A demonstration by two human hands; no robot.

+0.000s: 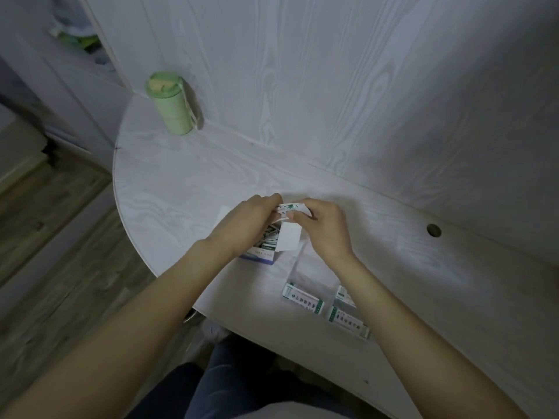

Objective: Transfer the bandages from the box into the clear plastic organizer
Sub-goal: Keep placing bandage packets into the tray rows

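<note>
Both hands, left [252, 220] and right [325, 225], pinch flat paper-wrapped bandages [287, 208] above an open cardboard box [263, 247]

White bandages [287, 209] bunched above open white-blue box [263, 246], flap raised, more strips inside, clear plastic organizer [305, 267] just beside it

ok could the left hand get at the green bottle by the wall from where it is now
Probably yes, once freed. The left hand is pinching bandages together with the right hand, but the tabletop between it and the green bottle looks bare, so nothing blocks the way.
</note>
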